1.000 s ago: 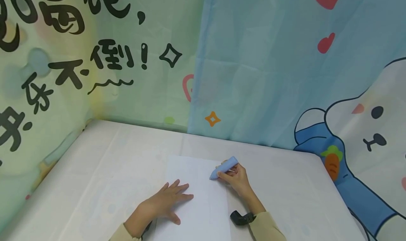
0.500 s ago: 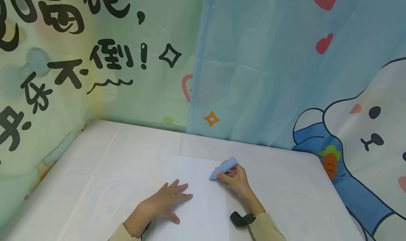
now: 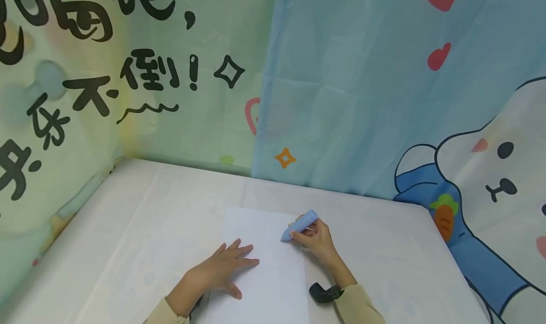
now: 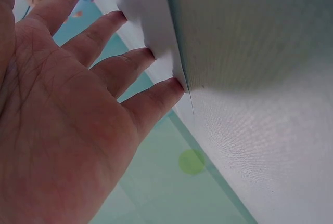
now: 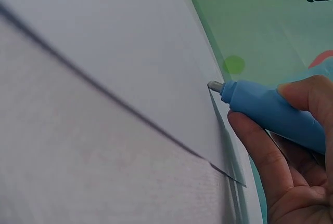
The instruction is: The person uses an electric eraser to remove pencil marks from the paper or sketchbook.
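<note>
A white sheet of paper [image 3: 264, 253] lies on the white table [image 3: 141, 229]. My left hand [image 3: 222, 272] rests flat on the sheet's left edge with fingers spread; the left wrist view shows its fingertips [image 4: 156, 52] touching the paper [image 4: 140, 5]. My right hand [image 3: 315, 241] grips a thick light-blue pen [image 3: 300, 225], whose tip touches the paper near its right edge. In the right wrist view the blue pen [image 5: 270, 112] points its grey tip at the sheet [image 5: 104, 47], with fingers [image 5: 307, 91] curled round the barrel.
Printed cloth backdrops stand close behind the table: a green one with black characters [image 3: 128, 77] at left and a blue one with a cartoon rabbit [image 3: 490, 172] at right. A black wrist device [image 3: 325, 293] sits on my right wrist.
</note>
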{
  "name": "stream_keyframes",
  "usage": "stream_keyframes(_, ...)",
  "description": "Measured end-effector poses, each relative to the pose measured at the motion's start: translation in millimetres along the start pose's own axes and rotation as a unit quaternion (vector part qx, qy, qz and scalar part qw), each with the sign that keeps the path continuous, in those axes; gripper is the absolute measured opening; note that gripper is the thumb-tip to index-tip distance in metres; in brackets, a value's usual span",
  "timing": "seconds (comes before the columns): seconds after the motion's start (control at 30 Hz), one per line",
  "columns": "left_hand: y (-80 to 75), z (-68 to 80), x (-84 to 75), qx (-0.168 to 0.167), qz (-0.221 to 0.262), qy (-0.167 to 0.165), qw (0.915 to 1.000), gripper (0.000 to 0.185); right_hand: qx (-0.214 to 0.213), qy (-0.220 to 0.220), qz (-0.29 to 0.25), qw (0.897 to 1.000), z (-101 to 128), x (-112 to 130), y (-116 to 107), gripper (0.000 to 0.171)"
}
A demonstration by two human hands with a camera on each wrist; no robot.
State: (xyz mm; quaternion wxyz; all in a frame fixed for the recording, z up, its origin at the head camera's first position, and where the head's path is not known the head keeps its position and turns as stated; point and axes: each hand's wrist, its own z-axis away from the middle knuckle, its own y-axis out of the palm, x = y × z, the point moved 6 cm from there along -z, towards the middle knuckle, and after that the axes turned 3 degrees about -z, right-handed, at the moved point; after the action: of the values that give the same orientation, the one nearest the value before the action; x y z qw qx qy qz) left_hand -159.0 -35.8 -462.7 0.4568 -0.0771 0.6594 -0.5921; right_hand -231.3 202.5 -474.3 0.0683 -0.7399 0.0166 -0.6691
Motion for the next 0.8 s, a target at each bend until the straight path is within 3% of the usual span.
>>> stream_keyframes(0.3,-0.4,0.6,2.1,-0.003,0.011,0.005,0.9999,0.078,0.003,-0.031,-0.011,0.999,-5.9,1.4,0.6,0.038)
stream_keyframes(0.47,-1.7,-0.4,1.7,-0.002,-0.008,0.001,1.0,0.077,0.009,-0.031,-0.001,0.999,-5.2,3.7,2.5,0.04)
stream_keyframes(0.8,0.1,-0.5,2.5,0.004,0.002,0.0,1.0,0.078,-0.001,-0.034,0.007,0.999,-5.6,3.6,2.2,0.038)
